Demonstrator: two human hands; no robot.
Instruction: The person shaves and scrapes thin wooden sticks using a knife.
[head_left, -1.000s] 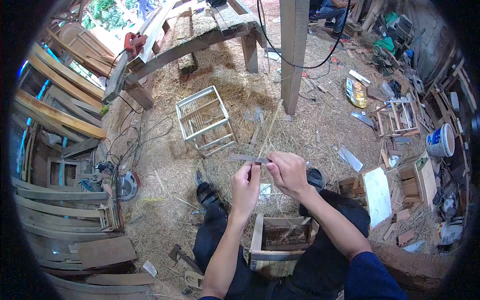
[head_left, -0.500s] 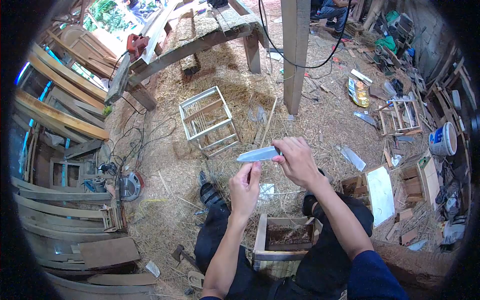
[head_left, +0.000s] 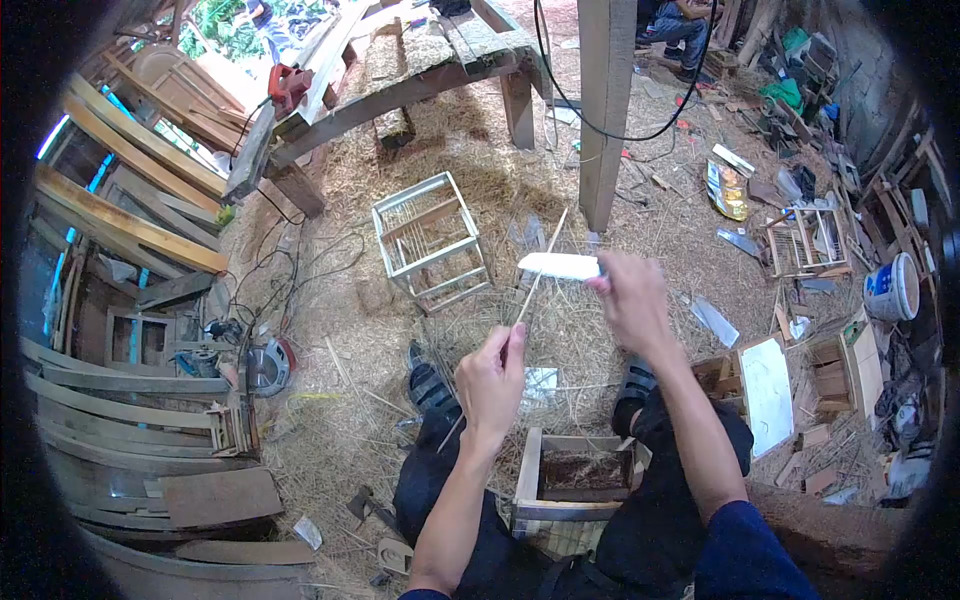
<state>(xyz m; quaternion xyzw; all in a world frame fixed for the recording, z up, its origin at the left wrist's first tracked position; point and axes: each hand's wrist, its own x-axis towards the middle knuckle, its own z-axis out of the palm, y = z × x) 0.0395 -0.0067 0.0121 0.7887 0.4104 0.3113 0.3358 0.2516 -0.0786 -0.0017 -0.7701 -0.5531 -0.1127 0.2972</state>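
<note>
My left hand (head_left: 492,378) pinches a thin wooden strip (head_left: 545,262) that slants up and away from the fingers; its lower end shows below the wrist. My right hand (head_left: 632,300) is closed round the handle end of a knife (head_left: 560,266), whose broad bright blade points left across the upper part of the strip. Whether blade and strip touch I cannot tell. Between my legs stands a wooden box (head_left: 530,480) with bits of debris inside. Beyond my hands, a wooden frame cage (head_left: 432,242) with thin bars rests on the shavings.
A wooden workbench (head_left: 400,112) and a post (head_left: 605,120) stand ahead. A circular saw (head_left: 270,366) and cables lie left, near stacked curved boards (head_left: 130,220). At right are a second small cage (head_left: 808,242), a white bucket (head_left: 892,286) and boxes. Another person (head_left: 680,30) sits far back.
My right hand and the knife have moved up and away from my left hand, along the strip. The blade now shows its broad bright face. The whole view has shifted slightly.
</note>
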